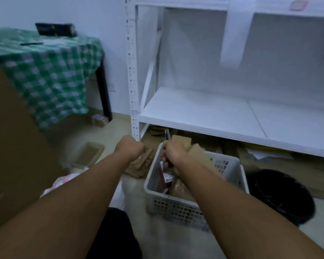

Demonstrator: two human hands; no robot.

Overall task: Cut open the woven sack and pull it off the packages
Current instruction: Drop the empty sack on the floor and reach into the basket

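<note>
My right hand (173,153) is closed around a slim dark cutter (167,135) whose tip points up, held over the near-left corner of a white plastic basket (176,206). Brown parcels (180,187) and a red-and-white packet (166,177) lie in that basket. My left hand (131,148) is a closed fist with nothing visible in it, just left of the basket. A strip of white material (119,193) shows between my forearms; I cannot tell whether it is the woven sack.
A white metal shelf unit (204,113) stands behind the basket, with flattened cardboard (138,165) on the floor under it. A black bag (281,197) lies to the right. A large brown carton (13,146) fills the left, beside a table under a green checked cloth (49,71).
</note>
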